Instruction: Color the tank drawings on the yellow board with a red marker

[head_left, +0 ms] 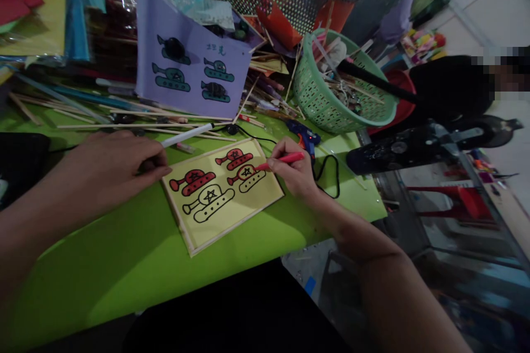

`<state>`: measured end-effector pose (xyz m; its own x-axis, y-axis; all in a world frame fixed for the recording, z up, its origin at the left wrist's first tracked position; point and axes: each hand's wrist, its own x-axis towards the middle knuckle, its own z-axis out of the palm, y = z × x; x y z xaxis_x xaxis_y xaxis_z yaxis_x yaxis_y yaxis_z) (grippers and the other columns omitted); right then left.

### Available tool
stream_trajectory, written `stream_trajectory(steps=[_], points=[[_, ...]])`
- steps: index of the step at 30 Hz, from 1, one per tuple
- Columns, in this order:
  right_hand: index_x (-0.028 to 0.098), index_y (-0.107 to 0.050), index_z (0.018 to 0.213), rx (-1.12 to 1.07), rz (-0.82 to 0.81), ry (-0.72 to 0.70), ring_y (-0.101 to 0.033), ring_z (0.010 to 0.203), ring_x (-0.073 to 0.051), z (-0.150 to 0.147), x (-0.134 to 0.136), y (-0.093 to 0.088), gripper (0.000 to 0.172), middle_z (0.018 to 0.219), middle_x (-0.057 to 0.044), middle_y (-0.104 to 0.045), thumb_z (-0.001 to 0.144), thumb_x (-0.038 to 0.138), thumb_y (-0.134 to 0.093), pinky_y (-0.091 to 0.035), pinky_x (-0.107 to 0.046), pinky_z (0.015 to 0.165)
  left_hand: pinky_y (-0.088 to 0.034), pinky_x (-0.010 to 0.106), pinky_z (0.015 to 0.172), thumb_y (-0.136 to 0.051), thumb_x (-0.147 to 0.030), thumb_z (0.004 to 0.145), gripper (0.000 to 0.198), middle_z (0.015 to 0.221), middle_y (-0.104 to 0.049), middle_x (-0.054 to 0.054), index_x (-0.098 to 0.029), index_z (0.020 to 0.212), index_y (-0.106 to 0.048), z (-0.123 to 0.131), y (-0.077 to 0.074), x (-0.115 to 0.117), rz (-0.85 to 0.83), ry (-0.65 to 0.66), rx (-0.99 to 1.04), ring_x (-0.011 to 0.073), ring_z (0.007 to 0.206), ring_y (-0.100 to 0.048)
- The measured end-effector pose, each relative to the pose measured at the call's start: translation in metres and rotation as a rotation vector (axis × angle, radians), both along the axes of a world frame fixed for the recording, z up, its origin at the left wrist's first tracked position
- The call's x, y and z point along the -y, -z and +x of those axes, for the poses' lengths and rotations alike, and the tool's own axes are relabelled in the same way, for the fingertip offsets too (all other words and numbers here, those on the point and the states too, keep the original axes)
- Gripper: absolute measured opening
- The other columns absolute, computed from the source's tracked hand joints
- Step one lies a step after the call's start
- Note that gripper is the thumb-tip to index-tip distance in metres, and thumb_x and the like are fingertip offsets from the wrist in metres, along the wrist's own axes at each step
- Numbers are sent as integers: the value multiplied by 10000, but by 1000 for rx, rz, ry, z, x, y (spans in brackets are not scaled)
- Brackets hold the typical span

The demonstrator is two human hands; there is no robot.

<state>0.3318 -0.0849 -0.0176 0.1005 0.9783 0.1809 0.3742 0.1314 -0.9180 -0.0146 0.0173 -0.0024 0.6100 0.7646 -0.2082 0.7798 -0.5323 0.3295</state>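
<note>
A yellow card (232,220) with a pale stick border lies on the green table, with black-outlined tanks drawn on it. Two tanks are filled with red, one is partly red, and another is uncoloured. My right hand (296,174) grips a red marker (290,159), its tip at the partly red tank on the card's right. My left hand (124,162) is curled at the card's left edge, its fingertips by the border. From its fingers sticks out a white marker (188,135) with a black end; how it is gripped is partly hidden.
Behind the card stands a purple sheet (190,74) with green tanks. Thin wooden sticks (120,115) lie around it. A blue glue gun (304,135) and its black cable are beside my right hand. A green basket (339,99) of supplies stands at the back right.
</note>
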Motion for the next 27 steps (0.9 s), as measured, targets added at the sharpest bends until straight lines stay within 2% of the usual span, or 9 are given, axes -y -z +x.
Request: stream_trajectory(steps=[21,27], points=[[266,-623,706,-13,-19,-9,-506,664,-177,-1,1,-2,155,678,39,-595,781,292,-756,-420,-351,655,-491,496,818,-444,-576,870,367,836,-803,93,-325,811,-705,4,-2,0,24,7,27,374,914,-731],[268,-617,696,0,-30,0,-508,672,-180,0,1,-2,143,668,39,-598,764,291,-741,-435,-352,664,-485,469,793,-462,-562,874,356,842,-826,80,-325,821,-723,2,0,-1,25,5,17,354,914,-735]])
